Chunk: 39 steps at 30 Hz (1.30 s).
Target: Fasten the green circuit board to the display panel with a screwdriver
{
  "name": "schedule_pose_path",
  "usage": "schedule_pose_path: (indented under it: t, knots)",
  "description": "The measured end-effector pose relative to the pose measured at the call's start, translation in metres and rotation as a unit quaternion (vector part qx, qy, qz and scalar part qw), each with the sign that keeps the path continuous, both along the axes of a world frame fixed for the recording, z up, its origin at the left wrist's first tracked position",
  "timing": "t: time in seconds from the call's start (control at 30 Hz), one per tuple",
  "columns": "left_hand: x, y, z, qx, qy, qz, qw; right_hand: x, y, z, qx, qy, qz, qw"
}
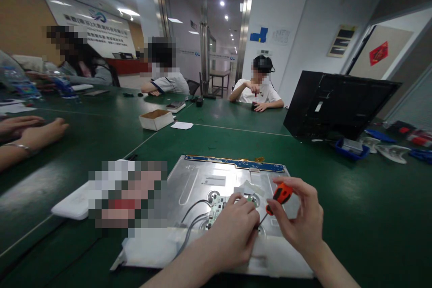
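A silver metal panel (216, 180), the bare back of a screen, lies flat on the green table (354, 207) in front of me. A small circuit board (217, 207) with grey cables sits on it. My left hand (232, 229) rests curled on the panel beside the board, fingertips pressed down near it. My right hand (302, 220) pinches an orange-handled screwdriver (279, 196), its tip angled down toward the panel by my left fingers. A blue strip (236, 163) runs along the panel's far edge.
A black monitor shell (337, 105) stands at the right with a blue tray (351, 148) beside it. A small cardboard box (156, 119) and a paper slip (182, 125) lie mid-table. Three people sit at the far side; another person's hands (30, 130) rest at the left.
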<state>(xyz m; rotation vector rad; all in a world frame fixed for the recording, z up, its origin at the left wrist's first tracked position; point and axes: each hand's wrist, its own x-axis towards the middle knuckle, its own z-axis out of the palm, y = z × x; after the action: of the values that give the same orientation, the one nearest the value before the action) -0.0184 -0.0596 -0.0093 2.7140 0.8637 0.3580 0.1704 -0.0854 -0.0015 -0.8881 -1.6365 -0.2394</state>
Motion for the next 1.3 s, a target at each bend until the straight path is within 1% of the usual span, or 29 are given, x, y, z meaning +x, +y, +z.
schedule_pose_path:
  t: [0.17, 0.3, 0.5, 0.73, 0.83, 0.93, 1.13, 1.3]
  knots:
    - [-0.001, -0.001, 0.000, -0.007, -0.004, -0.003, 1.000, 0.001, 0.000, -0.003, 0.003, 0.033, 0.003, 0.999]
    - [-0.001, -0.001, -0.001, 0.000, -0.010, -0.007, 1.000, 0.001, -0.002, -0.001, -0.002, 0.005, 0.012, 1.000]
    - [0.000, -0.001, -0.002, 0.012, 0.000, -0.004, 1.000, 0.001, -0.003, 0.004, -0.008, -0.044, -0.005, 0.999]
    - [0.000, 0.001, -0.005, 0.003, 0.011, -0.004, 1.000, 0.000, 0.000, -0.005, 0.000, 0.024, 0.019, 1.000]
    - [0.000, 0.001, -0.005, 0.006, 0.008, 0.000, 1.000, -0.001, -0.001, -0.006, -0.009, 0.025, 0.027, 0.999]
    - [0.000, 0.001, -0.005, 0.010, 0.004, -0.005, 1.000, 0.000, -0.003, -0.004, -0.012, 0.005, 0.037, 0.999]
    - [0.000, 0.001, -0.005, 0.015, 0.004, -0.009, 1.000, 0.001, -0.003, 0.001, -0.013, -0.026, 0.016, 0.999]
    - [0.000, 0.001, -0.005, 0.002, -0.001, -0.004, 1.000, -0.003, 0.000, 0.002, 0.022, -0.015, -0.013, 1.000]
